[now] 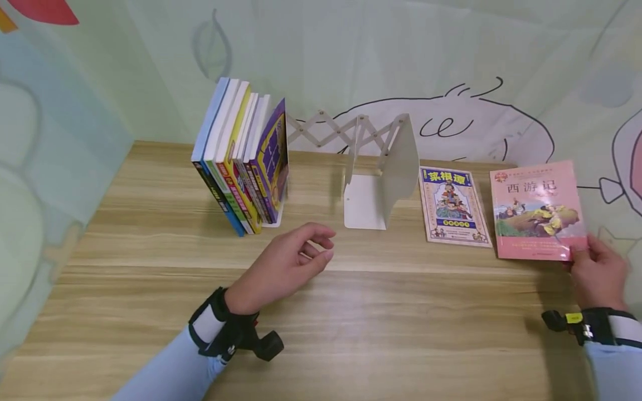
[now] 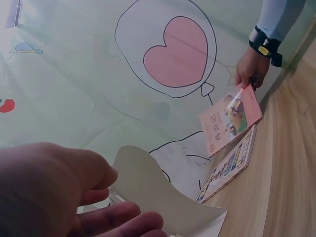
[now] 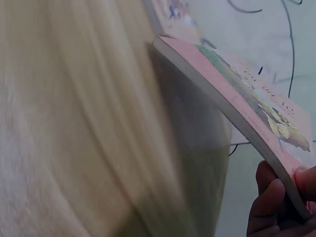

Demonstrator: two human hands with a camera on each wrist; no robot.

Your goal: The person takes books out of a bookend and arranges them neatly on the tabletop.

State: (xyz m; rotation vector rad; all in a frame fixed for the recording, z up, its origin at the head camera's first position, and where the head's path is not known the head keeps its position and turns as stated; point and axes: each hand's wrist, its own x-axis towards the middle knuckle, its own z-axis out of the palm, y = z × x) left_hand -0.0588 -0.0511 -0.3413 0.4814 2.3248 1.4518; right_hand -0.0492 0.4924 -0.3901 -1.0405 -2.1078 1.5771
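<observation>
Six or so books (image 1: 241,161) shelved in expandable bookend rack (image 1: 373,167); two outstanding: pink book (image 1: 539,209) pinched by right hand (image 1: 599,275), yellow-bordered book (image 1: 453,206) flat on desk (image 1: 351,323); left hand (image 1: 286,264) loosely curled, empty.

- The table (image 1: 381,312) looks like pale wood-grain laminate, smooth and matt.
- The pink book (image 1: 539,209) has a glossy paper cover.
- The bookend (image 1: 381,172) seems thin white sheet metal, matt.
- The backdrop (image 1: 351,55) looks like printed cloth, softly creased.

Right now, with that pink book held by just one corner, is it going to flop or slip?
The pink book looks like a thin paperback, so it may sag a little. The right hand pinches only its near corner, so it could pivot or slip. It seems light; the raised edge is slim.
</observation>
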